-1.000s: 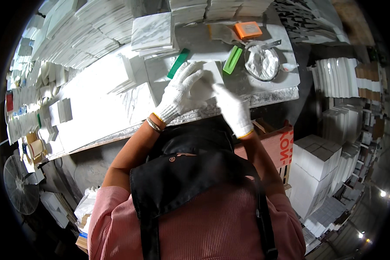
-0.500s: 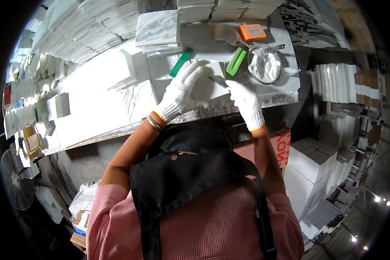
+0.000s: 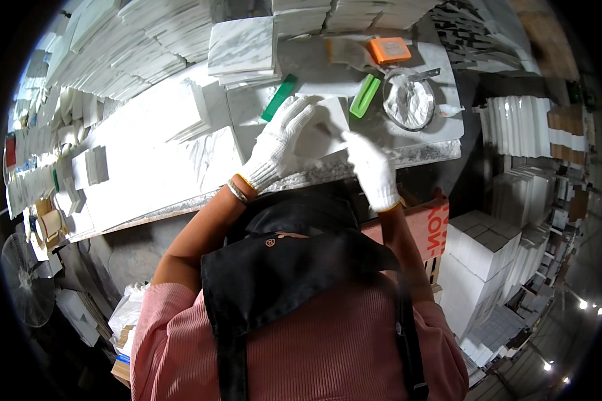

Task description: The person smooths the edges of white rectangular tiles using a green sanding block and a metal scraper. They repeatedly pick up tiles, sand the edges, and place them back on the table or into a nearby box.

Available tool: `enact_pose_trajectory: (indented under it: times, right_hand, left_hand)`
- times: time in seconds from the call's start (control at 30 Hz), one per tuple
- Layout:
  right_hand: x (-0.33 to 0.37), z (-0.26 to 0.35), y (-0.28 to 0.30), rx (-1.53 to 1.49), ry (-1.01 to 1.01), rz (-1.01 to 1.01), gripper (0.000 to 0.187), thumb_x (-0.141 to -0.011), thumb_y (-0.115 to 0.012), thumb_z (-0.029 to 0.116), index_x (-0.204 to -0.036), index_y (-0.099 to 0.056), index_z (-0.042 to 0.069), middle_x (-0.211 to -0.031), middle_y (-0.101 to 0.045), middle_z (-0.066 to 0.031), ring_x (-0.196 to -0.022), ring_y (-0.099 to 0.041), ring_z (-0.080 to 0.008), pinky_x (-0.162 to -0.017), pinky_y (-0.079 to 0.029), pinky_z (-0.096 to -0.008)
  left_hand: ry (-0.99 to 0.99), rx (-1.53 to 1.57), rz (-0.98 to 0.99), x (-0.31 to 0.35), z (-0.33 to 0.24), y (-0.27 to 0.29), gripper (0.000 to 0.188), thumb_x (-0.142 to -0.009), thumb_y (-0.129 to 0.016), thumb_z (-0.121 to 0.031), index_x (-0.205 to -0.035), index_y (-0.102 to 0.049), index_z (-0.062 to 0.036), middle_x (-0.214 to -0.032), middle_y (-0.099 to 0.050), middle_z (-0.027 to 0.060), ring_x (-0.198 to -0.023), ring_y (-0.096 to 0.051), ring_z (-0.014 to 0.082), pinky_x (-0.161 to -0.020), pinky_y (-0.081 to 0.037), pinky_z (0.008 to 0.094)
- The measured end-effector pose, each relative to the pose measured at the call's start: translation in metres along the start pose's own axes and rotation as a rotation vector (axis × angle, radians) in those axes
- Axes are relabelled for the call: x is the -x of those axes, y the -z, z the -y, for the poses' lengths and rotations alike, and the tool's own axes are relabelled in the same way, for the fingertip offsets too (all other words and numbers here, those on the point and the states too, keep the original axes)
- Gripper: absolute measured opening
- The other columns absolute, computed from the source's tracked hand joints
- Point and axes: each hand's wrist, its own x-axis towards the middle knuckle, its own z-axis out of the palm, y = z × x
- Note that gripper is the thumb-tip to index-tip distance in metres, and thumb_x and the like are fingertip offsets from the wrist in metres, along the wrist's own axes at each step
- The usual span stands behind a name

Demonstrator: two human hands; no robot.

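My left hand [image 3: 279, 144], in a white knit glove, lies with fingers stretched out along the left side of a pale square tile [image 3: 328, 112] on the worktable. My gloved right hand [image 3: 373, 172] is closed around a putty knife [image 3: 329, 129], its blade blurred over the right part of the tile. A dark green block [image 3: 279, 97] lies just beyond my left fingers. Right of the tile are a light green block [image 3: 364, 97] and a round bowl of white paste [image 3: 409, 100], with another metal blade [image 3: 426, 74] across its rim.
A stack of grey-veined marble tiles [image 3: 241, 48] stands beyond the tile. An orange box [image 3: 390, 50] sits at the back, beside a used glove [image 3: 349, 53]. More tiles [image 3: 211, 150] lie to the left. White boxes [image 3: 478, 244] are stacked at lower right; a fan [image 3: 27, 277] stands far left.
My right hand has moved slightly toward me and left, with the putty knife still in it and now blurred. My left hand stays nearly in place on the tile.
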Motion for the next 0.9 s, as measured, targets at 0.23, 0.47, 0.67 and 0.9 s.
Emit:
enact_pose_trajectory:
  times: [0.23,0.47,0.67,0.9]
  right_hand:
    - [0.011,0.007,-0.023,0.186,0.204,0.018,0.032,-0.094,-0.056,0.001,-0.125,-0.063,0.002,-0.110,-0.070,-0.0079,-0.086,-0.065,-0.0112,-0.069,-0.053,-0.0241]
    - [0.005,0.002,-0.022,-0.003,0.122,-0.137,0.031,-0.094,-0.056,0.001,-0.124,-0.063,0.002,-0.101,-0.070,-0.0054,-0.076,-0.058,-0.0081,-0.063,-0.049,-0.0217]
    - [0.020,0.031,-0.027,-0.393,-0.231,-0.040,0.029,-0.095,-0.057,0.007,-0.124,-0.063,0.004,-0.096,-0.068,-0.0041,-0.068,-0.057,-0.0062,-0.061,-0.047,-0.0212]
    - [0.038,0.051,-0.008,-0.347,-0.129,-0.205,0.049,-0.095,-0.053,0.008,-0.143,-0.047,0.008,-0.095,-0.066,-0.0038,-0.068,-0.057,-0.0059,-0.059,-0.048,-0.0214]
  left_hand:
    - [-0.034,0.018,-0.021,0.000,0.001,-0.002,0.102,-0.060,-0.087,-0.041,-0.143,-0.041,-0.0021,-0.150,-0.034,0.0234,-0.141,-0.030,0.0412,-0.114,-0.030,0.0468]
    - [-0.094,0.016,-0.070,0.000,0.006,-0.005,0.101,-0.063,-0.085,-0.041,-0.144,-0.039,-0.0027,-0.150,-0.034,0.0230,-0.141,-0.030,0.0403,-0.114,-0.030,0.0477]
    - [0.018,-0.131,-0.022,0.002,0.001,-0.003,0.103,-0.058,-0.085,-0.030,-0.145,-0.036,-0.0030,-0.152,-0.030,0.0249,-0.141,-0.029,0.0426,-0.114,-0.030,0.0474]
    - [-0.072,0.061,-0.200,-0.007,-0.040,0.022,0.106,-0.064,-0.085,-0.041,-0.146,-0.033,0.0007,-0.150,-0.031,0.0281,-0.138,-0.033,0.0438,-0.112,-0.033,0.0469]
